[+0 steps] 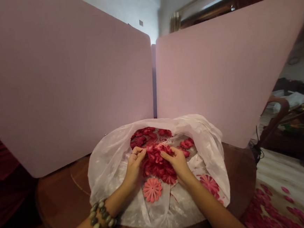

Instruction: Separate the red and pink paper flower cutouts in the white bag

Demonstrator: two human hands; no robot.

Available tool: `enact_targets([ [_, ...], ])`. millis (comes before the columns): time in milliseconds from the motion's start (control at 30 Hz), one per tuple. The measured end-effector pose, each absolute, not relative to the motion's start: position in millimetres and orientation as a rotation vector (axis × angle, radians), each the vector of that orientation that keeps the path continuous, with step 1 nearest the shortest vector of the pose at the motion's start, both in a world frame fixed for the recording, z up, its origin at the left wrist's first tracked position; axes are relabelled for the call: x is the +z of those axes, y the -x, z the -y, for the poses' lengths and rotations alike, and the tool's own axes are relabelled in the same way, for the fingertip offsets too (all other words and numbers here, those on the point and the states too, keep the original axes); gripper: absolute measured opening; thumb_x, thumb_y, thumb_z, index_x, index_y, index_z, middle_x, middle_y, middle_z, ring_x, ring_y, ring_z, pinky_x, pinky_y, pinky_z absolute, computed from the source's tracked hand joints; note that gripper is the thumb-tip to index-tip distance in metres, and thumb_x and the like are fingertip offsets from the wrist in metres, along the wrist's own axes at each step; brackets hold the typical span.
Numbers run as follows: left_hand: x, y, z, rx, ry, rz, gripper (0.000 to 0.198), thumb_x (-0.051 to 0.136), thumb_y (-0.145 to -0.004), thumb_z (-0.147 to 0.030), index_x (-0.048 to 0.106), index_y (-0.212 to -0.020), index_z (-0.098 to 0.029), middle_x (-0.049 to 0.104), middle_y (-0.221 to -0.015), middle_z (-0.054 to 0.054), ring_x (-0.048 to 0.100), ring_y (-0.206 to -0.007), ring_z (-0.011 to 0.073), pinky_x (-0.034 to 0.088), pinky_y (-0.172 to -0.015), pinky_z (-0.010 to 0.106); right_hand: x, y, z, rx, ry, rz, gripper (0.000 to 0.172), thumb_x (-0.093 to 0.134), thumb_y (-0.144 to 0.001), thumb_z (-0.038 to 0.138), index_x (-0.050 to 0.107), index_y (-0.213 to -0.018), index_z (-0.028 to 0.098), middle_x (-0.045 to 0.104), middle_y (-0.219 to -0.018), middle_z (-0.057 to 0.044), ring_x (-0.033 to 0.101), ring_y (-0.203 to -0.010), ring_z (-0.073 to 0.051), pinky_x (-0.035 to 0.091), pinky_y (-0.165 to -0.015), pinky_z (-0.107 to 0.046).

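Both of my hands are over the mouth of a white plastic bag [109,152] lying open on a round wooden table. My left hand [136,160], with a ring on a finger, pinches the left side of a red fabric flower [155,154]. On the other side of that flower, my right hand [176,161] grips its petals between thumb and fingers. Beneath them lies a heap of dark red petal pieces [160,172]. A flat coral flower piece [152,190] rests nearer to me, and a pink flower piece [209,184] lies to the right. More red flowers [139,139] sit deeper in the bag.
Two tall pale pink panels [78,80] stand behind the table [62,180], meeting in a corner. Many red petal pieces [277,218] are scattered on the floor at right. A wooden chair [278,110] stands beyond the right panel.
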State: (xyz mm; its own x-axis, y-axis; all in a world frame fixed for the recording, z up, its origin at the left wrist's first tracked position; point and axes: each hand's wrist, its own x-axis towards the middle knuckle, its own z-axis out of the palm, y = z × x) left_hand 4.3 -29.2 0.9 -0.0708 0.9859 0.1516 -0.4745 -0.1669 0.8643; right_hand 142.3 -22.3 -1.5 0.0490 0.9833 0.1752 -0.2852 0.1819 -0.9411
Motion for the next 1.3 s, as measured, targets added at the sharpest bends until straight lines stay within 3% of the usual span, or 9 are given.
enact_targets([
  [133,1.7,-3.7,26.7,1.534,-0.905,-0.767,0.027,0.071,-0.068,-0.034,0.047,-0.075,-0.022,0.049,-0.048,-0.011,0.04,-0.032,0.0059,0.029,-0.031,0.014,3.0,-142.2,26.5,1.217,0.865,1.056,0.038,0.081,-0.053,0.041,0.065,-0.077,0.016,0.069,-0.074,-0.004,0.062,-0.069,-0.021,0.049,-0.071,-0.034],
  [333,-2.6,-3.0,21.1,1.602,-0.958,-0.788,0.034,0.072,-0.064,-0.026,0.053,-0.092,-0.023,0.063,-0.065,-0.004,0.056,-0.048,0.0099,0.034,-0.039,0.016,-0.9,-147.8,20.0,1.021,0.963,1.158,0.029,0.079,-0.056,0.036,0.057,-0.066,0.018,0.061,-0.066,0.002,0.058,-0.068,-0.018,0.047,-0.072,-0.032],
  [500,-5.4,0.2,21.2,1.65,-1.06,-0.82,0.025,0.072,-0.065,-0.025,0.051,-0.08,-0.022,0.06,-0.069,-0.006,0.054,-0.057,0.0078,0.043,-0.054,0.016,-7.2,-151.3,12.4,1.02,0.897,1.298,0.023,0.071,-0.062,0.023,0.066,-0.085,0.02,0.068,-0.096,-0.004,0.06,-0.096,-0.022,0.041,-0.093,-0.037],
  [567,-3.2,0.6,22.8,1.65,-1.096,-0.852,0.024,0.071,-0.066,-0.027,0.051,-0.077,-0.022,0.057,-0.068,-0.007,0.052,-0.057,0.0078,0.042,-0.055,0.016,-9.8,-151.7,9.0,1.004,0.923,1.317,0.017,0.067,-0.066,0.024,0.069,-0.083,0.02,0.069,-0.096,-0.005,0.059,-0.097,-0.024,0.04,-0.095,-0.039],
  [733,2.6,-2.1,26.7,1.631,-1.21,-0.898,0.023,0.073,-0.065,-0.034,0.056,-0.074,-0.021,0.056,-0.067,-0.004,0.051,-0.06,0.0103,0.04,-0.056,0.018,-12.5,-150.2,4.8,0.991,0.96,1.216,0.029,0.065,-0.068,0.047,0.063,-0.067,0.018,0.063,-0.069,-0.002,0.055,-0.07,-0.02,0.044,-0.067,-0.031],
  [867,2.5,-3.3,27.0,1.574,-1.218,-0.798,0.026,0.076,-0.062,-0.033,0.055,-0.07,-0.02,0.062,-0.078,0.0,0.056,-0.073,0.0144,0.044,-0.067,0.023,-7.7,-146.6,12.4,1.168,0.93,1.154,0.051,0.065,-0.062,0.064,0.042,-0.05,0.021,0.039,-0.048,0.005,0.033,-0.047,-0.01,0.028,-0.047,-0.024],
  [967,-0.8,-1.9,26.1,1.509,-1.216,-0.713,0.024,0.075,-0.064,-0.027,0.053,-0.068,-0.02,0.061,-0.075,-0.001,0.056,-0.073,0.0133,0.044,-0.067,0.022,-3.3,-145.2,18.8,1.219,0.926,1.119,0.058,0.065,-0.06,0.068,0.031,-0.048,0.023,0.029,-0.046,0.007,0.023,-0.044,-0.007,0.02,-0.044,-0.023],
  [1133,-5.5,0.9,24.4,1.414,-1.145,-0.67,0.015,0.067,-0.071,-0.032,0.056,-0.075,-0.022,0.048,-0.059,-0.006,0.04,-0.047,0.0074,0.034,-0.047,0.018,1.4,-145.4,22.2,1.051,0.992,1.119,0.057,0.052,-0.07,0.071,0.028,-0.05,0.024,0.028,-0.046,0.006,0.026,-0.045,-0.009,0.022,-0.044,-0.025],
  [1300,2.0,0.7,30.5,1.307,-1.308,-0.696,0.018,0.07,-0.067,-0.034,0.065,-0.076,-0.019,0.05,-0.057,-0.004,0.042,-0.047,0.0094,0.034,-0.046,0.02,4.3,-143.8,26.3,0.838,1.029,1.23,0.054,0.044,-0.077,0.068,0.026,-0.051,0.024,0.027,-0.047,0.006,0.026,-0.047,-0.01,0.022,-0.046,-0.026],
])
